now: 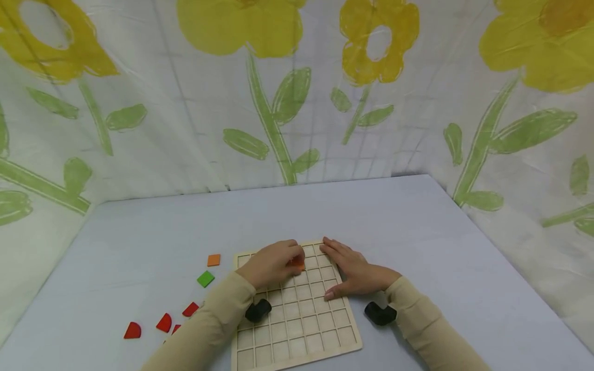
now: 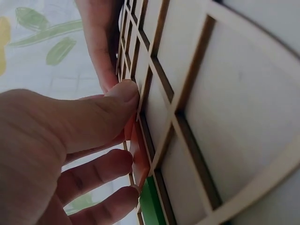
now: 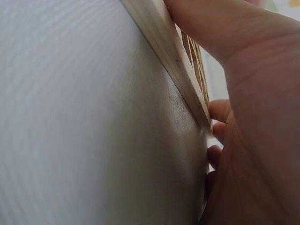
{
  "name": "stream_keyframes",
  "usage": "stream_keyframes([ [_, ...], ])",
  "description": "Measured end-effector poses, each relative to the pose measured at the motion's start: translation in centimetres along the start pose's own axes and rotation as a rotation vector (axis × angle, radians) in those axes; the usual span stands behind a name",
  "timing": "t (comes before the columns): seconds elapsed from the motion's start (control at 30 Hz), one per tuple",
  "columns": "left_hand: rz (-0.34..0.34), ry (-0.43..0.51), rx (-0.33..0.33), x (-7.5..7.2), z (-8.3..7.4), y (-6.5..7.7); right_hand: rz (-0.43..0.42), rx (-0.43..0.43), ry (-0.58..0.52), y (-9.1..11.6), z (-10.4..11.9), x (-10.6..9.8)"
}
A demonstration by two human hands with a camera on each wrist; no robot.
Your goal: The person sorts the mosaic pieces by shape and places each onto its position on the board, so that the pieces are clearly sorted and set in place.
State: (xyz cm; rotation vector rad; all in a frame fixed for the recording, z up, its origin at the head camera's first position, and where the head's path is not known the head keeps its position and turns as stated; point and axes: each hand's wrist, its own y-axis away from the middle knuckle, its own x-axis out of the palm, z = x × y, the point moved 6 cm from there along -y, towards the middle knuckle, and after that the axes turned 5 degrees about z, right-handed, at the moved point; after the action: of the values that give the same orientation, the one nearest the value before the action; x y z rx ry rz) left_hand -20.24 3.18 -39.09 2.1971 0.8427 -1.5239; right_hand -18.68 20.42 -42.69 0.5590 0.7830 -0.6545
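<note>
A pale wooden grid board (image 1: 308,327) with square cells lies on the table. Over its far part, my left hand (image 1: 274,263) pinches a small orange square tile (image 1: 297,264) between thumb and fingers. The left wrist view shows orange (image 2: 139,157) beneath the fingertips, close against the grid ridges, with a green tile (image 2: 151,201) in the board right beside it. My right hand (image 1: 355,270) rests along the board's right edge, thumb on the top face and the other fingers stretched toward the far corner. In the right wrist view the board's side edge (image 3: 180,70) runs under that thumb.
Left of the board lie an orange square tile (image 1: 214,260), a green square tile (image 1: 205,279) and several red quarter-round pieces (image 1: 132,330), some partly behind the left sleeve (image 1: 204,327). Black wrist devices (image 1: 380,314) sit by both wrists. A flowered curtain (image 1: 195,103) stands behind the table.
</note>
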Motion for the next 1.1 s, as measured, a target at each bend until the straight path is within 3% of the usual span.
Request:
stream_keyframes([
  [0.5, -0.008, 0.023, 0.015, 0.2, 0.1, -0.1, 0.0, -0.001, 0.009, -0.2, 0.1, 0.1],
  [0.67, -0.033, 0.005, 0.045, -1.0, 0.1, 0.4, -0.002, 0.004, 0.011, -0.1, 0.0, -0.1],
  [0.87, -0.136, -0.032, 0.031, -4.9, 0.8, 3.8, -0.005, 0.004, 0.013, -0.1, -0.1, 0.1],
  [0.93, -0.153, -0.054, -0.015, -6.0, 1.5, 5.5, -0.008, 0.003, 0.022, -0.1, -0.2, 0.2],
  [1.1, -0.148, -0.081, -0.214, -7.7, 3.6, 9.6, -0.007, 0.005, 0.035, -0.1, -0.4, 0.3],
])
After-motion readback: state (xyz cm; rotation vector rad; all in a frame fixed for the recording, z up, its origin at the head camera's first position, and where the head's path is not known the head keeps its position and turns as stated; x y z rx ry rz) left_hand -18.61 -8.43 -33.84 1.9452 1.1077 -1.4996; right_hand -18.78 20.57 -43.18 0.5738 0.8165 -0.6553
